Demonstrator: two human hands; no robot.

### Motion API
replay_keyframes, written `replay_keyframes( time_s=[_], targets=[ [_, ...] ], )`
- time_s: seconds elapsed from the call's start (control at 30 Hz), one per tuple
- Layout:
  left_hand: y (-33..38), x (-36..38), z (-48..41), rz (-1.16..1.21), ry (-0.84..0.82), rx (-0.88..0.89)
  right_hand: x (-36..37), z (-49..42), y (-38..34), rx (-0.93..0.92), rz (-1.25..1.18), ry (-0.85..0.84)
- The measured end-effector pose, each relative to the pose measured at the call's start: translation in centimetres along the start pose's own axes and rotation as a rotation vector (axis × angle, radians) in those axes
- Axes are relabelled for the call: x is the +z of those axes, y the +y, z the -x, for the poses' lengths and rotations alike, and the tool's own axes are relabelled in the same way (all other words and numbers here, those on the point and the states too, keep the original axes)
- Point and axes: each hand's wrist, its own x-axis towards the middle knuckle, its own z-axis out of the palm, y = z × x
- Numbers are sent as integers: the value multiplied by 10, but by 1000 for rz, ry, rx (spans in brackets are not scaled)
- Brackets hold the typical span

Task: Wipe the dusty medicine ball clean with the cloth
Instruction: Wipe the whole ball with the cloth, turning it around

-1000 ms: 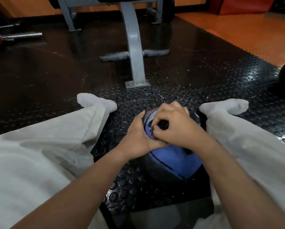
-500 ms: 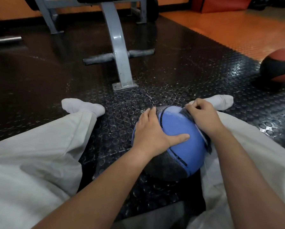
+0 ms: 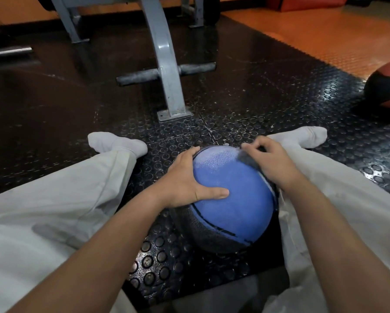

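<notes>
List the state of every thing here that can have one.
medicine ball, resting on the mat, pale dust on its top.
cloth, bunched, pressed on the ball's upper right.
left hand, laid flat on the ball's left side.
right hand, grips the cloth.
red and black ball, on the mat at right, untouched.

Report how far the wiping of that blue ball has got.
Midway. Done: the near blue face of the medicine ball looks clean. In hand: the right hand pinches the cloth against the ball's upper right, while the left hand steadies it. Left: a pale dusty patch at the top, and the hidden underside.
</notes>
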Motion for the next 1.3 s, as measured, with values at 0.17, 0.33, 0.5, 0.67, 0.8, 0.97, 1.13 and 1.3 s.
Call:
replay_keyframes(
  time_s=[0.17,0.33,0.5,0.67,0.8,0.97,1.13,1.3],
  targets=[
    [-7,1,7,7,11,7,-2,-2,7,191,-72,19],
    [3,8,4,-19,49,-2,33,19,-56,-381,407,-129],
    [2,12,3,0,72,19,37,40,-71,-464,512,-264],
    [-1,13,9,26,72,17,3,7,-21,-93,71,-102],
    [-2,11,11,56,59,-20,-1,1,6,194,-181,-36],
    [-5,8,8,57,82,-12,18,9,-33,-55,49,-13],
    [-10,8,2,47,86,54,67,34,-78,-550,783,-227],
    [-13,8,12,-2,64,53,32,24,-64,-200,545,-154]
  ],
)
